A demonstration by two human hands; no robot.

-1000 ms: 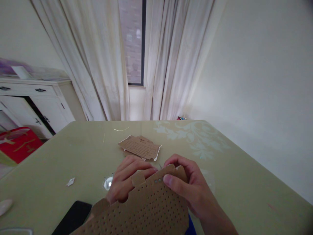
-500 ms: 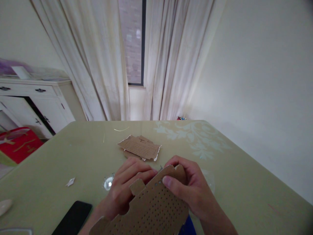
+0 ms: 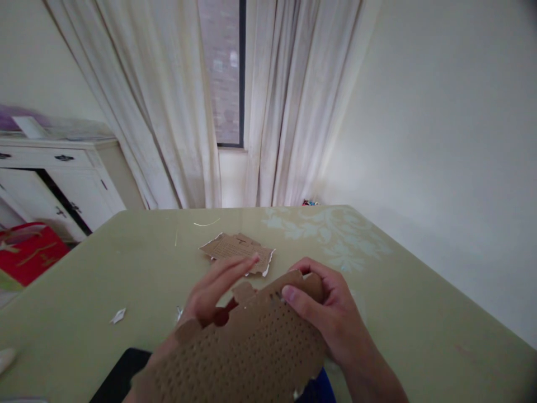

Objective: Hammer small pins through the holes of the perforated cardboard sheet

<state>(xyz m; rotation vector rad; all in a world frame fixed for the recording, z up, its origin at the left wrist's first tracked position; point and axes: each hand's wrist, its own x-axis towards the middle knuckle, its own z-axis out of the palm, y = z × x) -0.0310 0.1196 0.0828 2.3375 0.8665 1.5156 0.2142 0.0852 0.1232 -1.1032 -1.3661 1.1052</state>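
A brown cardboard sheet (image 3: 247, 347) full of small punched holes is tilted toward me, close to the camera. My right hand (image 3: 327, 308) pinches its upper right corner, thumb on the near face and fingers behind. Behind the sheet's upper left edge, my left hand (image 3: 218, 288) has its fingers stretched out, and part of the palm is hidden by the cardboard. Cut-outs and a tab (image 3: 243, 292) line that upper edge. Something blue (image 3: 323, 387) shows below the sheet's lower right corner; its kind is hidden.
Torn perforated cardboard pieces (image 3: 235, 246) lie farther back on the green table (image 3: 138, 268). To the left are a black phone (image 3: 121, 372) and a white paper scrap (image 3: 118, 315). A red bag (image 3: 31, 252) stands by a white cabinet (image 3: 67, 184). Curtains (image 3: 168, 112) hang behind.
My left hand has come off the sheet's top edge, its fingers straightening and lifting. The sheet has tilted flatter, its left end coming down toward me, while my right hand keeps its grip.
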